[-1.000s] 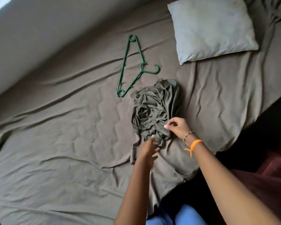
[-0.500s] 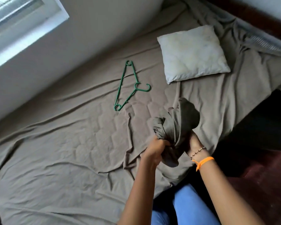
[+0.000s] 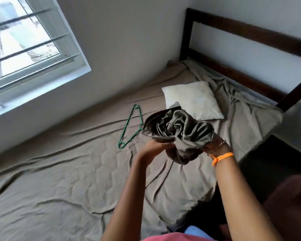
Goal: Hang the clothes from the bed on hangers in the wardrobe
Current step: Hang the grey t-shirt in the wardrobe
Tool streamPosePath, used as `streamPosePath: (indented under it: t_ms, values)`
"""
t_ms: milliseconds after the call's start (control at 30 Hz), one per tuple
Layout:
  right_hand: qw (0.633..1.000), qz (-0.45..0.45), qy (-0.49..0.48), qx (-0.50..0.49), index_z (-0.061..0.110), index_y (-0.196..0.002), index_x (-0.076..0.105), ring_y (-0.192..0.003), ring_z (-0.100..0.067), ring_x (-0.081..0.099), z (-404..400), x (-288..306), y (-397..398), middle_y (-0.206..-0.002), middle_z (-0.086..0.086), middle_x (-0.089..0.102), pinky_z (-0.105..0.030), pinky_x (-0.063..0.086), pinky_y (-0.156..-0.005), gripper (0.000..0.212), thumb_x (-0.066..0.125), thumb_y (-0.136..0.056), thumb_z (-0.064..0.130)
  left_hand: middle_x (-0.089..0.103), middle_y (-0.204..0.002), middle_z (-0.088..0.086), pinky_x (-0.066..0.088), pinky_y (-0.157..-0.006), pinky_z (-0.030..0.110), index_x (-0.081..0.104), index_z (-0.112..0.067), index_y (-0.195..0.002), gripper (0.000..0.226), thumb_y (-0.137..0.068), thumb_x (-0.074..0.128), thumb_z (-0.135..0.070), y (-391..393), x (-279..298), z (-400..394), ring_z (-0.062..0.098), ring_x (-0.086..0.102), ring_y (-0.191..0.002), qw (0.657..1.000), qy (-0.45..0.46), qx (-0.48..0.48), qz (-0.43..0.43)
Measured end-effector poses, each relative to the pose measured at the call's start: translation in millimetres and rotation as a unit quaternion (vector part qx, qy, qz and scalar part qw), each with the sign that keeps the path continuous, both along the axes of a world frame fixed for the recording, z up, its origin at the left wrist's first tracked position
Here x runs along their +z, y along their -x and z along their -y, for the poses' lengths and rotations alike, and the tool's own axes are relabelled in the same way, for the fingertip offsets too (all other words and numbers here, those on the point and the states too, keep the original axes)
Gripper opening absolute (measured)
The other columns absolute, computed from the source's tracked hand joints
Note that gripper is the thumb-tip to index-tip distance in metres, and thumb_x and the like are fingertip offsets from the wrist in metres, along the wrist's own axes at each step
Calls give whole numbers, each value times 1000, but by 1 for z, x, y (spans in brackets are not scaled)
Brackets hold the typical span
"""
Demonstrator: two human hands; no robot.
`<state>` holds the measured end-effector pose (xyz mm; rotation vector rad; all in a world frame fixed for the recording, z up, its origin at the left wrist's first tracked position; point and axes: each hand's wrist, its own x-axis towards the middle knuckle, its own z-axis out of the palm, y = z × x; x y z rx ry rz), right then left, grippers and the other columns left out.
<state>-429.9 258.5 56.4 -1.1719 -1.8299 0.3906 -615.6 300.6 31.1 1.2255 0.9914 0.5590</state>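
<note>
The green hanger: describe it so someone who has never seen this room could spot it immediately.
Start at the bed under the window, covered by a wrinkled brown sheet. The green hanger lies flat on that sheet, between the wall and the bunched olive garment held in both hands. It is the only thin, bright green plastic frame there, left of the white pillow.

— Where does the hanger (image 3: 130, 126) lie?

— Flat on the bed (image 3: 59, 180), toward the wall side, left of the pillow (image 3: 196, 100).

— And the pillow?

— On the bed near the headboard (image 3: 250, 32), which stands at the far end.

— The garment (image 3: 179, 132)?

— Bunched up and lifted above the bed, in front of the pillow, its left edge overlapping the hanger's hook end in the head view. The left hand (image 3: 155, 148) holds it from below on the left, the right hand (image 3: 214, 146) behind it on the right.

— The window (image 3: 24, 40)?

— In the wall to the left, above the bed.
</note>
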Motion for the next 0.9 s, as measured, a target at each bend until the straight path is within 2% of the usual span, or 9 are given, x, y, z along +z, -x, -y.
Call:
streamPosePath:
  t_ms: [100,133,233,333,400,533,700,767,900]
  values:
    - [970,-187,137,-79,9,-90,56,-66,-1,60,-17,9,-11,-83,-4,70,-11,45,-58,9,60,-90,17,68,-103,-1,48,-81,12,65,-12,-112,26,-86,64,-7,-10,13,0,-1,63,-85,999,1,46,7]
    - [939,-253,218,-83,14,-90,57,-60,9,60,-22,11,-15,-79,9,71,-7,47,-58,24,76,-75,17,68,-104,-1,48,-79,9,67,-13,-110,24,-86,67,-11,-13,17,-1,1,63,-89,998,-13,68,2]
    - [938,1,336,-83,18,-98,69,-86,2,62,-25,3,-42,-90,-4,69,-11,47,-66,32,54,-86,-7,69,-96,-4,49,-81,14,70,-15,-101,22,-79,75,-16,-16,31,-8,8,63,-94,990,-53,130,-30]
    - [890,106,436,-84,13,-140,36,-127,-24,43,-25,13,-42,-141,-9,40,-21,38,-95,57,48,-88,-9,65,-115,7,45,-99,25,64,0,-113,39,-75,74,1,-16,43,-17,18,59,-108,984,-145,80,-60]
    - [904,-27,427,-12,21,-144,24,-121,-17,47,-26,27,-24,-139,4,37,-25,42,-91,67,54,-90,-4,59,-117,6,42,-99,17,60,6,-117,44,-73,70,9,-18,55,-18,11,54,-107,957,-277,28,-78]
    - [901,-265,340,53,29,-118,48,-92,-7,61,-35,53,9,-105,5,61,-24,56,-68,45,59,-86,-1,61,-100,5,47,-84,15,64,4,-102,32,-71,59,-3,-25,72,-23,-4,57,-88,913,-405,-21,-32]
    - [916,-307,258,-10,22,-97,60,-70,4,62,-46,55,20,-81,9,65,-22,54,-62,36,47,-89,-10,63,-90,-4,50,-75,17,60,-6,-107,49,-64,76,11,-8,71,-28,-3,60,-77,974,-222,17,41]
    - [897,-372,236,-30,23,-95,61,-73,1,63,-49,57,16,-78,12,67,-20,53,-61,39,41,-91,-10,61,-86,-4,50,-75,24,58,-10,-105,52,-60,83,1,4,64,-38,8,60,-80,983,-170,62,-35]
    - [827,-527,170,95,18,-108,68,-103,-18,61,-51,67,10,-107,-1,68,-32,51,-88,41,38,-88,-2,56,-65,-5,38,-57,24,63,-15,-74,12,-82,72,-12,25,56,-50,6,50,-59,984,-102,8,-148]
